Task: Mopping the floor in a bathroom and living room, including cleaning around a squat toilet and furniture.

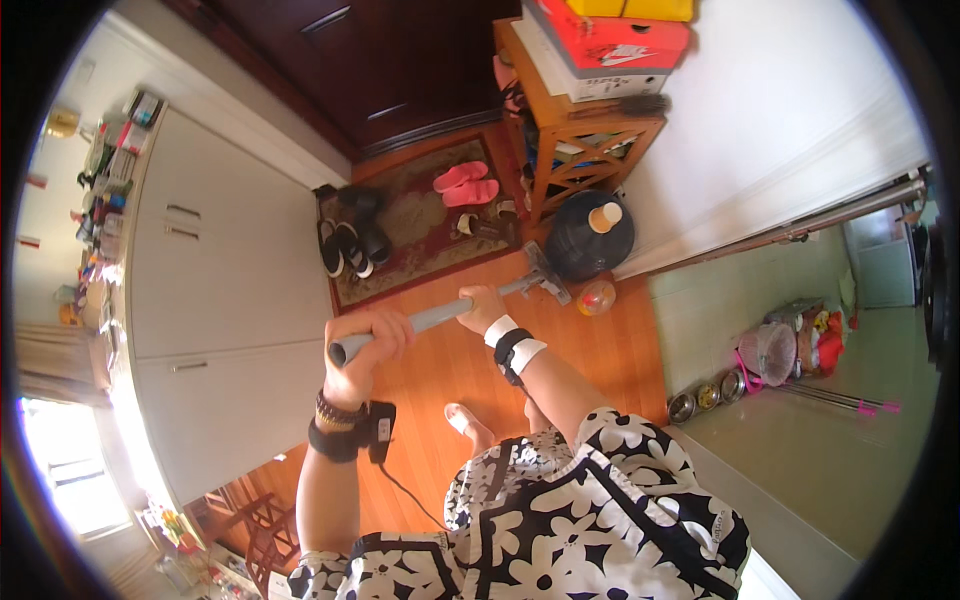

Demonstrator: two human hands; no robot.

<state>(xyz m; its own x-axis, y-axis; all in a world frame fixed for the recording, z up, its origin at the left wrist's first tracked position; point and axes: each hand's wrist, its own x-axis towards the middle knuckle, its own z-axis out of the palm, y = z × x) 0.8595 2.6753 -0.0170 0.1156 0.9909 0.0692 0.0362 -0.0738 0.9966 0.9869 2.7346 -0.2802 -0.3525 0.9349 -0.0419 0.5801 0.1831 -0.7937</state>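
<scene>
Both my hands grip a grey mop pole [436, 313], which slants away from me toward the upper right. My left hand [369, 346] is wrapped around its near end, with the open tube end showing beside the fingers. Farther along the pole, my right hand [482, 307] is closed around it. At the far end a grey mop head [547, 274] rests on the orange wood floor [420, 450], close to a large dark water jug [591, 238] with a pale cap. A small clear plastic container [596, 298] stands just right of the mop head.
A patterned doormat [420, 217] holds pink slippers [466, 184] and several dark shoes [352, 247] before a dark door [405, 67]. White cabinets [225, 270] line the left. A wooden rack [585, 150] carries shoe boxes [615, 45]. Bowls [707, 396] and a bin [767, 354] stand at right.
</scene>
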